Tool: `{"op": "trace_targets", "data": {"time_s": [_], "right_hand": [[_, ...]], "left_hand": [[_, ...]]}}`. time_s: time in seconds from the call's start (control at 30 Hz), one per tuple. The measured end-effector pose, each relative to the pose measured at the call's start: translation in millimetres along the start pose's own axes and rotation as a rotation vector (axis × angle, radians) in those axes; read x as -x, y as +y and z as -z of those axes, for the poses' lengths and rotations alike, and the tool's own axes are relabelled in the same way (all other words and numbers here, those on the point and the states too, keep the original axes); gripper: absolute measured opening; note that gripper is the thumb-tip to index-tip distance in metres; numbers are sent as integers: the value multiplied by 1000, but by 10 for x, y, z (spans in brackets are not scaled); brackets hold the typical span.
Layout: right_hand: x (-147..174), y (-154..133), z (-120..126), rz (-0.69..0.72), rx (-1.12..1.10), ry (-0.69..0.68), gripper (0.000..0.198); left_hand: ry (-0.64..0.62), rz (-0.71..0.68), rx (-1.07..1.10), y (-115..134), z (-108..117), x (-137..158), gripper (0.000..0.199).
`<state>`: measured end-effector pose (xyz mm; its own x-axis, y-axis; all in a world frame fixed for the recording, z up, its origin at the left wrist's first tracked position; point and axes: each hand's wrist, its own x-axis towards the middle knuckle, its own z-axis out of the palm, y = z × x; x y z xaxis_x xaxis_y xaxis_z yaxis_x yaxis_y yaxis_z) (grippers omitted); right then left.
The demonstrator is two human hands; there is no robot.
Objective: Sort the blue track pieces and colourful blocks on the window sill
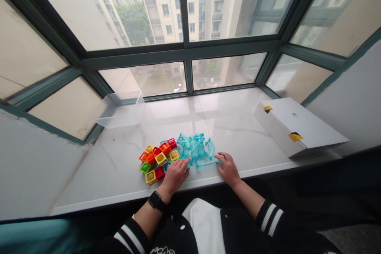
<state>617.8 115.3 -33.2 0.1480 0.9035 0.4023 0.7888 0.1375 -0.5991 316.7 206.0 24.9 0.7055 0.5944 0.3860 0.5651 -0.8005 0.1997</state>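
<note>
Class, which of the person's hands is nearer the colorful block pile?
Left: the left hand is beside the block pile; the right hand is farther away, right of most turquoise pieces.

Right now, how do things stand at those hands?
Left hand by blue pieces and coloured blocks. Right hand at blue pieces' right end, grip unclear. White box well aside, right.

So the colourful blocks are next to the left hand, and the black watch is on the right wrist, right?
Not quite: the head view shows the black watch on the left wrist, not the right. The colourful blocks are next to the left hand, as you said.
</note>
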Motion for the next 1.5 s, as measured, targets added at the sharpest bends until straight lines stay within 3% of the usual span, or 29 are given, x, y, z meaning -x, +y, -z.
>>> {"op": "trace_targets", "data": {"time_s": [0.37, 0.57, 0.73, 0.97, 1.13, 1.23, 1.33, 1.5], "right_hand": [[-2, -4, 15, -12, -31, 0, 41], [-1, 7, 10, -28, -57, 26, 43], [-16, -40, -22, 10, -18, -32, 41], [-153, -237, -144, 72, 112, -92, 33], [-121, -259, -173, 78, 125, -42, 28], [-126, -252, -170, 106, 139, 51, 49], [-223, -289, -189, 177, 171, 61, 76], [-447, -352, -333, 207, 300, -32, 86]], "left_hand": [[81, 33, 151, -131, 49, -33, 41], [174, 64, 162, -175, 215, 15, 36], [268, 47, 166, -80, 216, -174, 38], [43, -43, 60, 54, -114, -721, 35], [-27, -52, 9, 19, -237, -701, 40], [-23, -50, -2, 21, -182, -616, 48], [-1, -10, -23, 21, -124, -561, 51], [120, 217, -122, -102, -196, -458, 49]]}}
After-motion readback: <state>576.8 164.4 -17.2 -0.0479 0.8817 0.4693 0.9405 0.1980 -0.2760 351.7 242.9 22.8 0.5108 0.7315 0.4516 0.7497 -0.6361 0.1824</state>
